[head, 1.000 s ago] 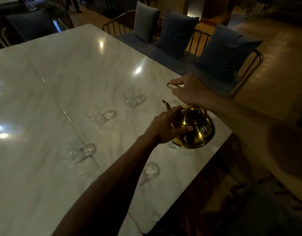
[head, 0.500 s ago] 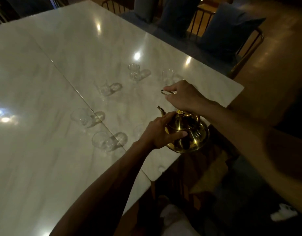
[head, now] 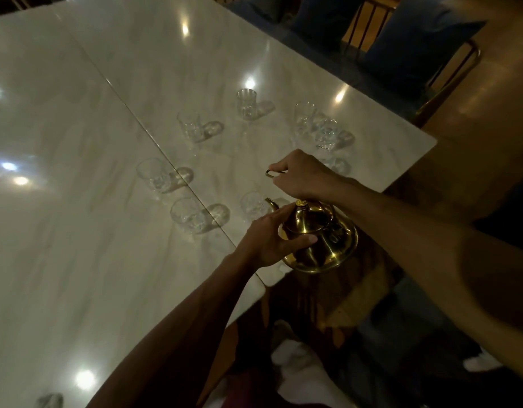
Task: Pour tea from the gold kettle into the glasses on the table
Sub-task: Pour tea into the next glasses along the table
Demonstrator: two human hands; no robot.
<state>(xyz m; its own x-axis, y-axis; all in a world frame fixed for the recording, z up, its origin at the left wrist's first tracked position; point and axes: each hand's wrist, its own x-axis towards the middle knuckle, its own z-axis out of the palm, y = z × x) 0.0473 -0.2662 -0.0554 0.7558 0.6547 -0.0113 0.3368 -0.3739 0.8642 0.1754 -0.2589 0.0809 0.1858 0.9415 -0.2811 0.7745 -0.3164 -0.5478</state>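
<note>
The gold kettle [head: 322,240] hangs over the near right edge of the white marble table [head: 77,231], its spout pointing left above a clear glass [head: 252,205]. My right hand [head: 301,175] grips the kettle's thin handle from above. My left hand [head: 272,240] rests on the kettle's body below the lid, thumb across its front. Several more clear glasses stand beyond, among them one [head: 191,214] at near left, one [head: 154,176] left, one [head: 246,103] far and one [head: 328,135] far right. No tea shows in any glass.
Chairs with dark blue cushions [head: 416,51] line the table's far side. The table's right corner [head: 431,141] is close to the far glasses. Dark wooden floor [head: 490,113] lies to the right, and white cloth [head: 298,363] shows below near my lap.
The view has tilted down and pulled back, showing more glasses. The kettle, held in both hands, sits nearer the table's near edge with its spout over the closest glass.
</note>
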